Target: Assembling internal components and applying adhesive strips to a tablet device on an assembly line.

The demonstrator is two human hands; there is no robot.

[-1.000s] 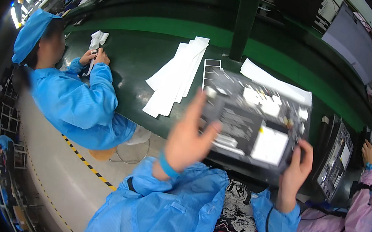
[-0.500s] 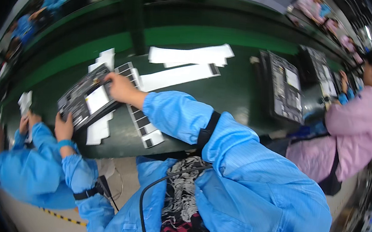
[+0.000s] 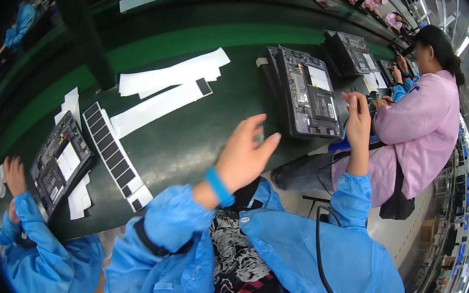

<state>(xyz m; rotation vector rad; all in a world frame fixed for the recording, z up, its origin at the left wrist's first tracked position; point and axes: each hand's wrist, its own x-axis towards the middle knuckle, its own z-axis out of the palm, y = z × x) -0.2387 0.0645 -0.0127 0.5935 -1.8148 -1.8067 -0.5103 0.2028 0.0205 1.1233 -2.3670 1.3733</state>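
My left hand [image 3: 243,154], with a blue band at its wrist, is above the table's near edge, thumb and fingers apart and nothing in it. Beside the right edge of a stack of opened laptop bases [image 3: 316,110], my right hand [image 3: 358,125] is raised with its fingers partly bent and no object visible in it. The top base shows its inner parts and a white label. Another opened laptop base [image 3: 60,163] lies at the left on white sheets, away from both hands. A white strip with black rectangular pads [image 3: 109,153] lies beside it.
Long white strips [image 3: 176,74] lie across the dark green table [image 3: 188,147]. Another stack of laptop bases [image 3: 352,53] stands farther right. A person in pink [image 3: 417,120] sits close on my right; a person in blue [image 3: 46,252] works at my left. A dark post [image 3: 84,28] rises behind.
My hands have let go of the laptop base, which now lies at the left, and have moved right toward the stack. The view has turned rightward too.
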